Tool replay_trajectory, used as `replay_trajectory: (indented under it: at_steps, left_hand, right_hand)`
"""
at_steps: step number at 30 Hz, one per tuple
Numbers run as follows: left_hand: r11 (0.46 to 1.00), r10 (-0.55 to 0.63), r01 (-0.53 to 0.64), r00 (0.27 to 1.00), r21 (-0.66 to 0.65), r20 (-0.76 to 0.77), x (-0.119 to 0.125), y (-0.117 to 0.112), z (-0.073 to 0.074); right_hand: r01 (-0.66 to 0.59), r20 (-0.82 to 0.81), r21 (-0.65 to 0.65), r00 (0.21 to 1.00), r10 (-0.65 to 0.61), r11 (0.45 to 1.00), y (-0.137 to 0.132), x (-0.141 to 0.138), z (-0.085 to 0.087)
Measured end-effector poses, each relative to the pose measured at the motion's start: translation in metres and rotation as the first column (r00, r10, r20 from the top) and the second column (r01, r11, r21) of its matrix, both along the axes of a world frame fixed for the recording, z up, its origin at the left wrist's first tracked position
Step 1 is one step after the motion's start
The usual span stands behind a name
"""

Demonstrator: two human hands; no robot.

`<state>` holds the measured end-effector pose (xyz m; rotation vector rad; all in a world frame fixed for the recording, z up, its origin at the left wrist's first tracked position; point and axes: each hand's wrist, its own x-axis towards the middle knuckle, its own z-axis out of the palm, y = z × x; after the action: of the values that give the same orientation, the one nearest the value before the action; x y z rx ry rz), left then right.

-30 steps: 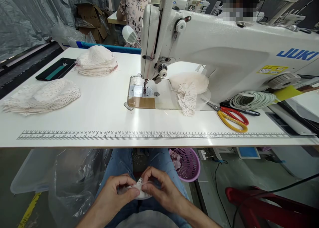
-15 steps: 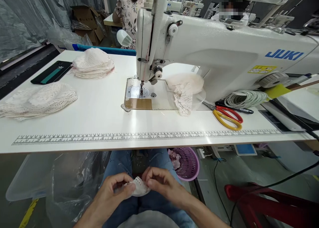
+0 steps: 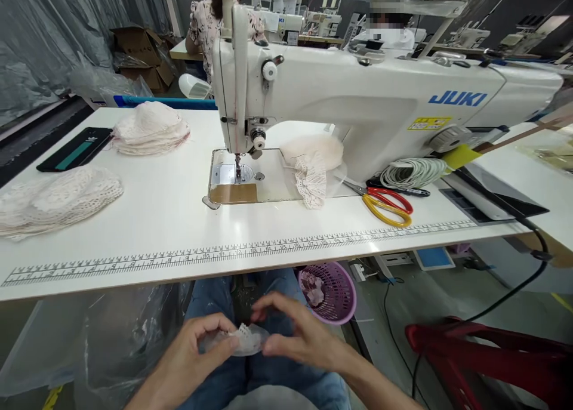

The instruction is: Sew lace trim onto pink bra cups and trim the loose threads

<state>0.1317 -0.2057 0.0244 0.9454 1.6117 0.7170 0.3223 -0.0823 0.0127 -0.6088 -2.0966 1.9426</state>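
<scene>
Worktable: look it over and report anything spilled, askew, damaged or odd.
Nothing looks spilled or plainly damaged. The untidiest spot is by the sewing machine: a lace piece lies rumpled there, unlike the stacked fabric farther left, and the scissors lie loose, blades toward it.

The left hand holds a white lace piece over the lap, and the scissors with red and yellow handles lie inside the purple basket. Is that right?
Not quite: the scissors aren't inside the purple basket but on the white table, as the head view shows. The left hand does hold the white lace piece over the lap.
</scene>
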Motion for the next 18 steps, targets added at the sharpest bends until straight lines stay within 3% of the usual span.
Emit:
replay_trajectory:
  at_steps: [3, 7, 13, 18]
  left_hand:
    - [0.998, -0.019, 0.021, 0.999, 0.055, -0.044, 0.001, 0.0, 0.0]
    - [0.997, 0.036, -0.03, 0.996, 0.076, -0.08, 0.0, -0.003, -0.003]
    - [0.987, 0.142, -0.143, 0.99, 0.075, 0.011, 0.001, 0.0, -0.002]
    - [0.971, 0.196, -0.203, 0.979, 0.127, 0.062, 0.001, 0.002, 0.002]
  right_hand:
    - [-0.063, 0.038, -0.227, 0.997, 0.073, 0.972, -0.006, -0.027, 0.004]
    - [0.005, 0.094, -0.369, 0.995, 0.032, 0.929, -0.009, -0.035, -0.002]
    - [0.023, 0.063, -0.356, 0.998, 0.0, 0.934, -0.009, -0.031, -0.003]
    - [-0.027, 0.068, -0.306, 0.996, 0.05, 0.952, -0.005, -0.032, -0.002]
